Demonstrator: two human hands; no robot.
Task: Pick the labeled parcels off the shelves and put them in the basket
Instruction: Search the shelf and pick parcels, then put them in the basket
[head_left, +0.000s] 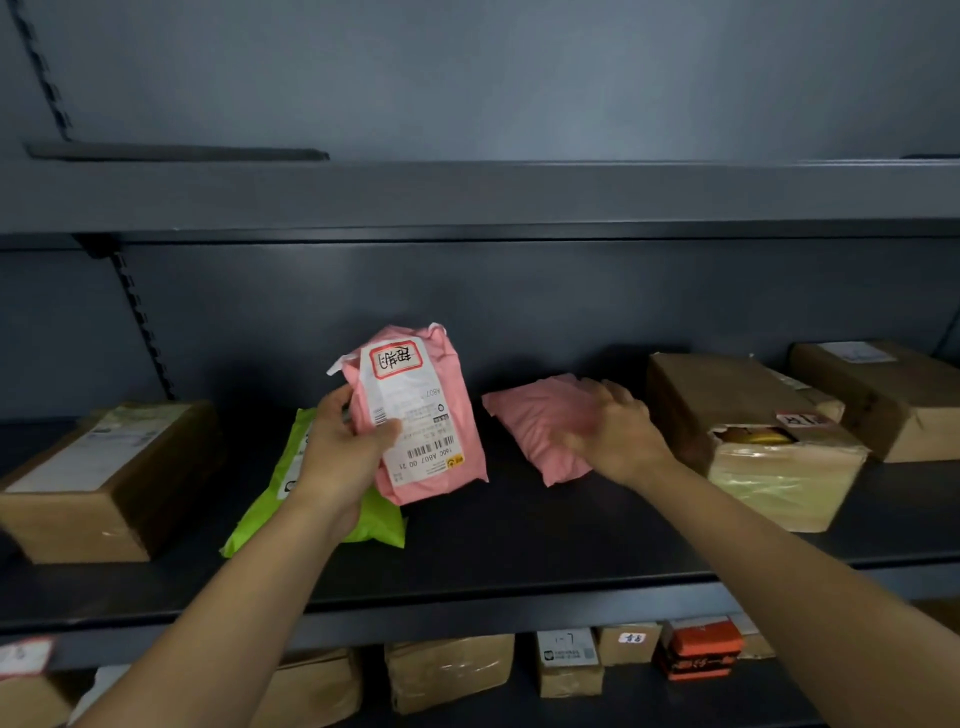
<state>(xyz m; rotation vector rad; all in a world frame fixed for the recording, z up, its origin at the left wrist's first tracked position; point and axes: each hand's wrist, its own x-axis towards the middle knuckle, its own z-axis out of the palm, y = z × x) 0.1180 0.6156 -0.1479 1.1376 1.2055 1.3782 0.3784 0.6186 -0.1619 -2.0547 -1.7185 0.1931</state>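
My left hand (343, 447) grips a pink parcel (441, 384) upright above the shelf; its white shipping label with a red-framed sticker faces me. A second pink parcel (535, 421) lies flat on the shelf to the right, no label showing on its top. My right hand (618, 431) hovers over its right end with fingers spread, blurred, and I cannot tell whether it touches. A green parcel (379, 525) lies on the shelf under my left hand. No basket is in view.
Brown cardboard boxes stand on the dark shelf (519, 540): one at the left (104, 483), a torn one with a red sticker at the right (769, 441), another behind it (883, 395). The lower shelf holds several small boxes (447, 670) and an orange-black packet (701, 649).
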